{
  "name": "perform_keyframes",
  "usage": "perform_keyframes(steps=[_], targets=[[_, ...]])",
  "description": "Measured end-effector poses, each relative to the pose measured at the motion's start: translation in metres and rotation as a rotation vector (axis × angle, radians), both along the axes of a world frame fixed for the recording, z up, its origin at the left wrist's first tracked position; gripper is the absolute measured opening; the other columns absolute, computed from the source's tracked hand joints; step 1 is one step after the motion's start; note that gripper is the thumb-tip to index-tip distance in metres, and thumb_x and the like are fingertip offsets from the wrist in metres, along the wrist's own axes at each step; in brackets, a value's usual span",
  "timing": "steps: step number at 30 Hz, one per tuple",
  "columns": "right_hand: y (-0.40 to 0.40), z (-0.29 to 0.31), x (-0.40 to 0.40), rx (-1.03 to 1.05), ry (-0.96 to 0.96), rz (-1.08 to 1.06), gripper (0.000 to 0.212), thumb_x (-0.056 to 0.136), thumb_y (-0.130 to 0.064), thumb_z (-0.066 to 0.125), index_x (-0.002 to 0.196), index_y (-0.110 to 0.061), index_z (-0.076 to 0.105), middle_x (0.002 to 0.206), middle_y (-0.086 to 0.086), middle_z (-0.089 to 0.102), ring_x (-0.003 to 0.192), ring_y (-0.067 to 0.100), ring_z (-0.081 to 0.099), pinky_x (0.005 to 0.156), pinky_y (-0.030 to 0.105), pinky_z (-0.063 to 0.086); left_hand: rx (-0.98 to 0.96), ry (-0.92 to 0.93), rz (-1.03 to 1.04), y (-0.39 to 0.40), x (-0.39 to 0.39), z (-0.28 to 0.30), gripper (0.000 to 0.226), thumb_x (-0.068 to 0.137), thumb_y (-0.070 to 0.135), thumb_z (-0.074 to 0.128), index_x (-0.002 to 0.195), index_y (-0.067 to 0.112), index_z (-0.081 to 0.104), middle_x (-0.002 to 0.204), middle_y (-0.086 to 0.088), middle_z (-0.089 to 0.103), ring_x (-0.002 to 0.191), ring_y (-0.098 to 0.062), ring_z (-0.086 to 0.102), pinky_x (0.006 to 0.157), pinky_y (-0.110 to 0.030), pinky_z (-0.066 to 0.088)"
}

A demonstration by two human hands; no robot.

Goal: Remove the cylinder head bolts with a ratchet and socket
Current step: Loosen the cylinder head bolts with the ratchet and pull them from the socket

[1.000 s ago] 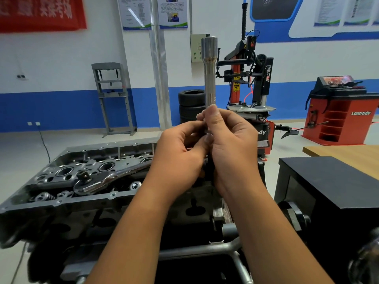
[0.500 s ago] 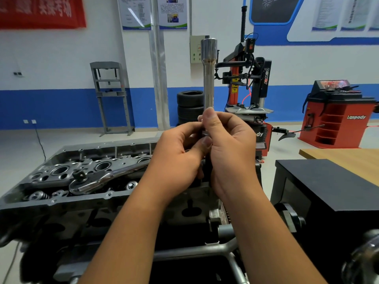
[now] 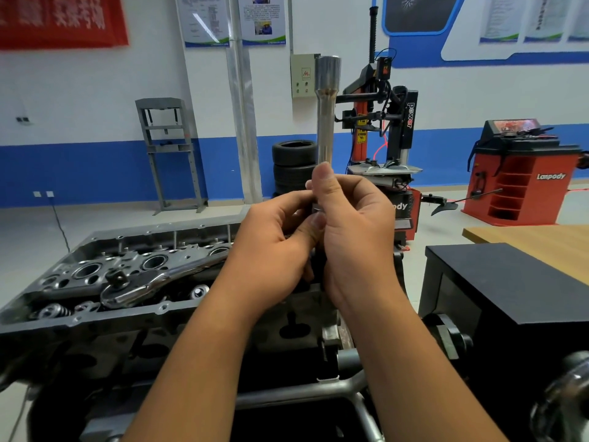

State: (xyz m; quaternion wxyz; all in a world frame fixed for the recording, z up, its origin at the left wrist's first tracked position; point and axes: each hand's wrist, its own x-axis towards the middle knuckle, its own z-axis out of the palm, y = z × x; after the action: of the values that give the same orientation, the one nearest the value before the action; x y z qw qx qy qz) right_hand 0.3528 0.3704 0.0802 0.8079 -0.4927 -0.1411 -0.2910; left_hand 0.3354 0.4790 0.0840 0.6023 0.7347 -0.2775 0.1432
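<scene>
Hands raised together at centre, both clasped round the lower end of a long socket. Left hand curled about the hidden base, thumb pressed up against the stem. Right hand wrapped on the right side, thumb laid along the shaft. Socket upright, wide open mouth at the top, polished steel, held clear above the engine. Ratchet lying loose on the cylinder head at near left, head end toward the near edge, handle running far and right until hidden behind the left wrist. Cylinder head bolts not told apart from the other hardware among the valve springs. Black box at near right, wooden desk beyond it. Stacked tyres, tyre changer and red wheel balancer along the far wall.
</scene>
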Motion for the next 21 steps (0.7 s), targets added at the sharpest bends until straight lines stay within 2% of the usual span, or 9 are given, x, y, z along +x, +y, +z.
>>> perform_keyframes(steps=[2,4,7,11,15,17,19,21], targets=[[0.0009,0.0006,0.0004,0.02,0.01,0.025,0.03,0.093,-0.036,0.073,0.085,-0.008,0.07,0.077,0.006,0.07,0.076,0.02,0.068,0.076,0.042,0.06,-0.018,0.007,0.008,-0.0005,0.0023,-0.001,0.025,0.105,0.017,0.06,0.126,0.026,0.069,0.081,0.009,0.076,0.051,-0.008,0.059,0.049,-0.022,0.05],[0.002,0.0023,0.0011,0.041,0.014,0.057,0.03,0.091,-0.039,0.073,0.08,-0.011,0.07,0.078,0.008,0.069,0.076,0.023,0.066,0.079,0.047,0.06,-0.032,-0.01,0.021,-0.001,0.0043,-0.0016,0.024,0.103,0.015,0.062,0.123,0.024,0.071,0.084,0.012,0.077,0.055,-0.001,0.063,0.052,-0.014,0.049],[0.002,0.0038,-0.0005,0.068,0.016,0.084,0.029,0.086,-0.037,0.079,0.085,-0.01,0.07,0.082,0.009,0.069,0.078,0.024,0.066,0.081,0.048,0.06,-0.032,-0.034,0.036,-0.0011,0.0044,-0.0021,0.024,0.101,0.014,0.065,0.121,0.026,0.072,0.086,0.014,0.077,0.059,0.005,0.065,0.054,-0.007,0.046],[-0.0005,0.0024,-0.0028,0.024,0.003,0.03,0.031,0.086,-0.03,0.084,0.096,-0.007,0.065,0.086,0.007,0.07,0.079,0.023,0.07,0.08,0.051,0.062,0.001,-0.041,0.042,-0.0002,0.0016,-0.0004,0.024,0.101,0.018,0.064,0.12,0.03,0.071,0.089,0.01,0.078,0.055,0.0,0.064,0.052,-0.014,0.049],[0.0009,0.003,-0.0054,-0.017,0.009,0.024,0.044,0.08,-0.044,0.077,0.095,-0.004,0.067,0.082,0.007,0.07,0.079,0.028,0.069,0.08,0.056,0.061,-0.023,0.04,-0.044,0.0012,-0.001,0.0015,0.026,0.107,0.016,0.057,0.128,0.024,0.068,0.082,0.004,0.075,0.05,-0.015,0.057,0.05,-0.024,0.05],[0.0022,0.0031,-0.0048,-0.026,0.009,0.024,0.042,0.084,-0.045,0.074,0.092,-0.004,0.069,0.08,0.008,0.069,0.078,0.027,0.068,0.081,0.056,0.06,-0.039,0.04,-0.034,0.0004,-0.0007,0.0011,0.024,0.106,0.015,0.058,0.125,0.024,0.069,0.083,0.003,0.076,0.051,-0.011,0.059,0.05,-0.022,0.049],[0.003,0.0026,-0.0032,-0.019,0.006,0.038,0.036,0.096,-0.039,0.068,0.087,-0.004,0.069,0.079,0.01,0.066,0.077,0.025,0.065,0.081,0.052,0.06,-0.048,0.013,0.007,-0.0014,0.0008,0.0003,0.021,0.102,0.016,0.063,0.118,0.028,0.071,0.091,0.006,0.079,0.064,-0.006,0.07,0.057,-0.02,0.054],[0.0032,0.0028,-0.0015,0.006,0.01,0.074,0.037,0.099,-0.038,0.065,0.084,-0.005,0.069,0.079,0.011,0.063,0.077,0.025,0.061,0.078,0.05,0.057,-0.047,-0.012,0.043,-0.0029,0.0031,-0.0014,0.022,0.099,0.016,0.068,0.112,0.033,0.071,0.096,0.011,0.08,0.084,-0.007,0.076,0.069,-0.025,0.062]])
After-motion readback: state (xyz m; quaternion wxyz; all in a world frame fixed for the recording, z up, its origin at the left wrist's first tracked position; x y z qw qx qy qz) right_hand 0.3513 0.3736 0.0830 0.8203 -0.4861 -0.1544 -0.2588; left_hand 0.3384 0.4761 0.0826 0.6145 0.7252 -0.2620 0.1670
